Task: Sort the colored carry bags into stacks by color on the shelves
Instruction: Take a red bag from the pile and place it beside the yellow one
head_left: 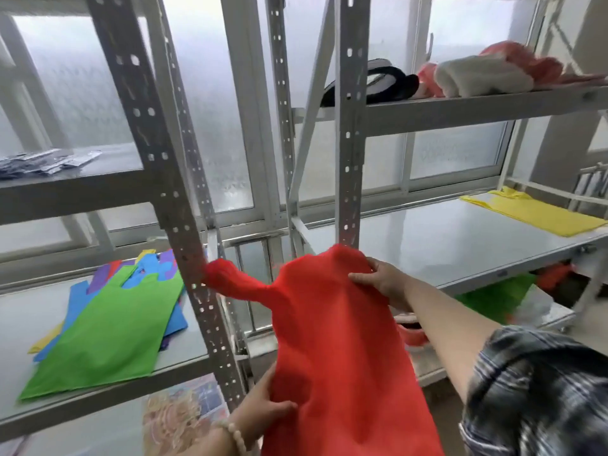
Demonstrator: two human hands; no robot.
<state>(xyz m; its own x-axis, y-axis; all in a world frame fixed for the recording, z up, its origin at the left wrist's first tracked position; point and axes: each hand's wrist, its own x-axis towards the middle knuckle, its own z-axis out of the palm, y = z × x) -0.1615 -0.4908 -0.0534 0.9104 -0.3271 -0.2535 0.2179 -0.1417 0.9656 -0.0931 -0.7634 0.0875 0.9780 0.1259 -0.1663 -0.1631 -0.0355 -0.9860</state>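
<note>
Both hands held one red bag [335, 340] up in the air, in front of the gray shelf post [351, 126]. The left hand [260, 409] pinched its lower edge, and the right hand [385, 281] gripped its top edge. One handle (a bit blurry) touched the other post [194, 258]. On the left shelf [19, 317], a green bag [108, 327] lay on top of blue, purple and yellow ones. A yellow bag [536, 213] lay at the right shelf's [444, 245] far right corner.

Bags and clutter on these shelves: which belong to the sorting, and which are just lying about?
Job: red bag gripped by left hand and right hand; mixed pile; yellow bag.
Lying about: white cloth; black band; packets.
</note>
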